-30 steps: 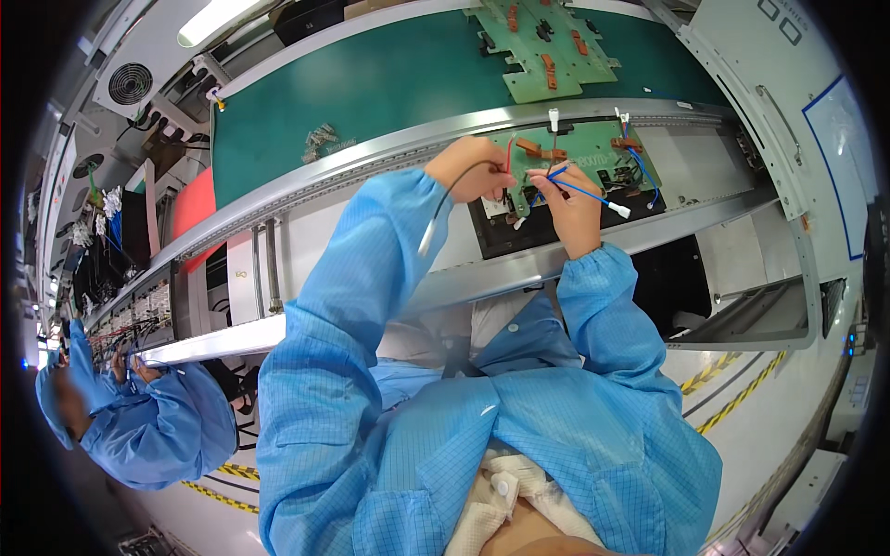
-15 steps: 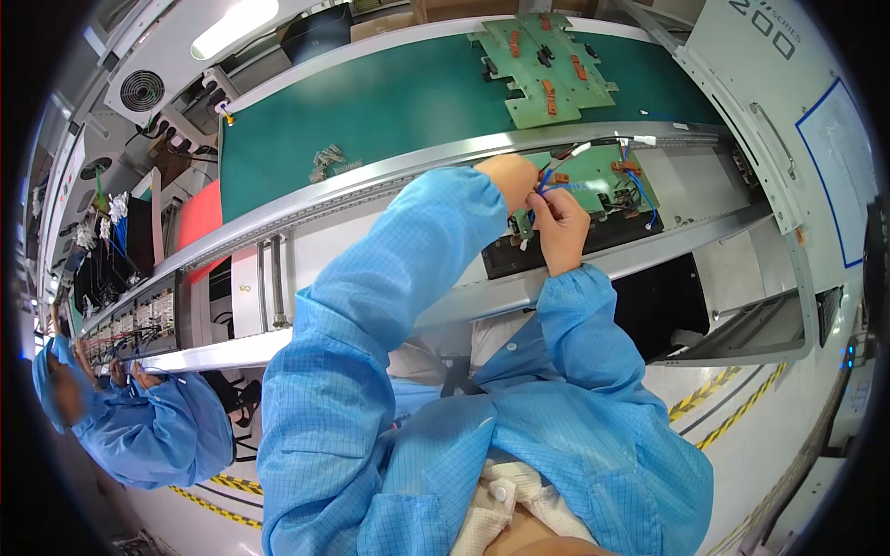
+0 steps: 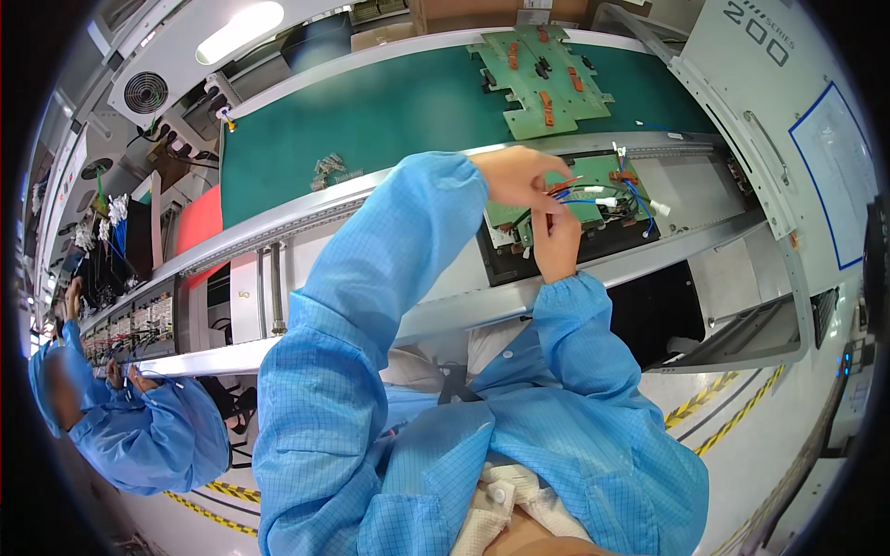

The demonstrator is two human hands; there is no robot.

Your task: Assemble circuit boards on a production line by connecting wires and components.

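A bundle of thin wires (image 3: 577, 193), blue, red and black with white plug ends, lies between my hands over a green circuit board (image 3: 607, 170). My left hand (image 3: 519, 176) reaches in from the left with its fingers curled round the bundle's near end. Just below it, my right hand (image 3: 556, 239) points upward, its fingertips closed against the same wires and partly hidden by the left hand. The board sits in a black tray (image 3: 505, 264) between the metal rails. More blue wires (image 3: 640, 199) with white plugs stand on the board's right side.
Behind the rail, a larger green panel with orange parts (image 3: 538, 79) lies on the green belt (image 3: 399, 120). Several small metal pieces (image 3: 329, 171) form a pile on the belt. A white machine (image 3: 769, 120) stands at right. A co-worker in blue (image 3: 153, 431) works at far left.
My left hand has turned and spread over the wires. The bundle has swung down to the right, plugs now pointing right. At far left the co-worker's arm has lifted.
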